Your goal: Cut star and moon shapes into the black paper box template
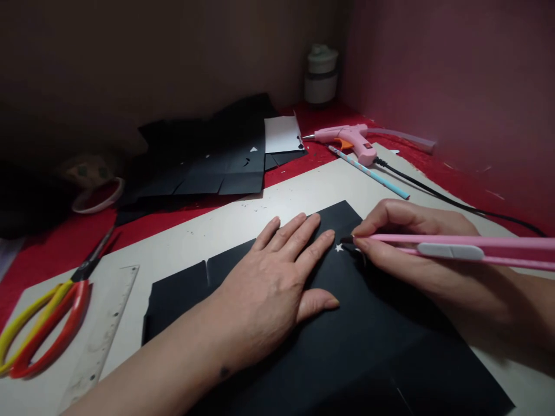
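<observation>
A black paper sheet (347,346) lies on a pale board (243,216). My left hand (277,283) lies flat on the sheet, fingers spread and pressing it down. My right hand (411,242) grips a pink craft knife (455,248) like a pen, its tip touching the paper beside a small star-shaped cut-out (339,248) showing white through the black. The blade tip itself is hidden by my fingers.
Red and yellow scissors (47,323) and a clear ruler (104,335) lie at the left. A pile of black paper pieces (203,162) and a white sheet (281,134) sit behind. A pink glue gun (351,140), a blue pencil (368,172), and a white jar (321,75) are at the back right.
</observation>
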### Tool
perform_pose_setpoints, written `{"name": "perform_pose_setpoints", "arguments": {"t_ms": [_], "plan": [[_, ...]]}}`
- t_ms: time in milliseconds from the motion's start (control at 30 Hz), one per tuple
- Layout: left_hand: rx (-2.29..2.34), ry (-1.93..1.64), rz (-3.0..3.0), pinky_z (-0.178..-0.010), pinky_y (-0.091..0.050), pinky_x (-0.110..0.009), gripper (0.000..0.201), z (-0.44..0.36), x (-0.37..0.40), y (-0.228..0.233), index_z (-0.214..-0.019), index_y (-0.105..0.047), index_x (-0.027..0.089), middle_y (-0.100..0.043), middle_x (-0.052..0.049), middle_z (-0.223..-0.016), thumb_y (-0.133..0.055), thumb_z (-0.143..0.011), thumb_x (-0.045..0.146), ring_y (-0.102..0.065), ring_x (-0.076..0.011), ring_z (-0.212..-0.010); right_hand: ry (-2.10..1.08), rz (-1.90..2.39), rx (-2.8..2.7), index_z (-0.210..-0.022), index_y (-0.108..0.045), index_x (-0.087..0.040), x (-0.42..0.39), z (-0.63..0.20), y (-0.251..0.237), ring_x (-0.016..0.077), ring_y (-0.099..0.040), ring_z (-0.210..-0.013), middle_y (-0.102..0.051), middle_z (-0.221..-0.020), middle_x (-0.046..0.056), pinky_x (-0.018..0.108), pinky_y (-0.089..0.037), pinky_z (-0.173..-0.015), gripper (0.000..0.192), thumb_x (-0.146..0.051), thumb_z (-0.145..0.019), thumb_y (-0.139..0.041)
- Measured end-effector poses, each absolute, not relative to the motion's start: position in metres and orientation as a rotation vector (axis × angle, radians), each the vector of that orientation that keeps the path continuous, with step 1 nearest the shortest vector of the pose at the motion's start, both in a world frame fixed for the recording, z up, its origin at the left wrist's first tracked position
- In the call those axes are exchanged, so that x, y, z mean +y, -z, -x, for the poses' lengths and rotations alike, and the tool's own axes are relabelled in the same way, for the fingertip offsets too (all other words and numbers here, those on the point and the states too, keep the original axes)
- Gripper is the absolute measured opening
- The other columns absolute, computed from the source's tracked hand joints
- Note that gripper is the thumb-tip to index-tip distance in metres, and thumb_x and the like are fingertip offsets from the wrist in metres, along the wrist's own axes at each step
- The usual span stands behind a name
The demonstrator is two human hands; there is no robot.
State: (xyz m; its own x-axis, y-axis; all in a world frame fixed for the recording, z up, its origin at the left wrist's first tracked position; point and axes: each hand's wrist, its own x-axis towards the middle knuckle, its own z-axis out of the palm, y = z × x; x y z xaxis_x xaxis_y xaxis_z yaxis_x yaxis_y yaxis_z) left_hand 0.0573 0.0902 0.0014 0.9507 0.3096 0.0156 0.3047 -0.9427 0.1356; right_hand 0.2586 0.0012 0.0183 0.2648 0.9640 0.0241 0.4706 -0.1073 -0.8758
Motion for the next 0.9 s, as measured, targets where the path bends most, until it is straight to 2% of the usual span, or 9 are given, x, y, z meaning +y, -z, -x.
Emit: {"name": "perform_pose_setpoints", "arguments": {"t_ms": [167, 433, 567, 733, 900], "plan": [[0.494, -0.116, -2.992, -0.121, -0.029, -0.059, 0.074, -0.058, 0.088, 0.003, -0.155, -0.038, 0.016, -0.035, -0.016, -0.163, -0.044, -0.099, 0.063, -0.029, -0.0334, -0.152, -0.768, 1.827, -1.271, -0.068, -0.067, -0.029, 0.002, -0.259, -0.017, 0.0194, -0.06, -0.054, -0.07, -0.062, 0.001, 0.031, -0.044, -0.046, 0.008, -0.036, -0.071, -0.068], [0.485, -0.186, -2.983, -0.12, -0.032, -0.058, 0.073, -0.059, 0.089, 0.004, -0.153, -0.044, 0.018, -0.039, -0.014, -0.161, -0.046, -0.097, 0.066, -0.035, -0.0343, -0.15, -0.784, 1.835, -1.311, -0.074, -0.068, -0.032, -0.002, -0.263, -0.013, 0.019, -0.059, -0.05, -0.069, -0.059, 0.001, 0.03, -0.039, -0.039, 0.016, -0.048, -0.078, -0.069], [0.491, -0.198, -2.98, -0.121, -0.031, -0.056, 0.073, -0.06, 0.089, 0.006, -0.153, -0.044, 0.018, -0.038, -0.013, -0.161, -0.045, -0.097, 0.067, -0.035, -0.0336, -0.15, -0.719, 1.873, -1.307, -0.074, -0.069, -0.03, -0.006, -0.262, -0.012, 0.0191, -0.06, -0.05, -0.072, -0.063, 0.002, 0.03, -0.042, -0.041, 0.02, -0.05, -0.076, -0.071], [0.509, -0.228, -2.995, -0.122, -0.03, -0.055, 0.075, -0.06, 0.088, 0.009, -0.153, -0.044, 0.019, -0.039, -0.012, -0.161, -0.046, -0.096, 0.069, -0.034, -0.033, -0.15, -0.687, 1.913, -1.281, -0.078, -0.069, -0.032, -0.01, -0.257, -0.015, 0.0171, -0.056, -0.051, -0.071, -0.065, 0.001, 0.029, -0.033, -0.037, 0.02, -0.052, -0.08, -0.07], [0.514, -0.26, -3.006, -0.121, -0.031, -0.055, 0.076, -0.06, 0.088, 0.011, -0.152, -0.045, 0.019, -0.04, -0.012, -0.161, -0.049, -0.095, 0.069, -0.036, -0.0334, -0.149, -0.669, 1.892, -1.325, -0.076, -0.069, -0.031, -0.009, -0.257, -0.014, 0.0182, -0.058, -0.051, -0.071, -0.064, 0.002, 0.03, -0.034, -0.038, 0.017, -0.048, -0.08, -0.071]]}}
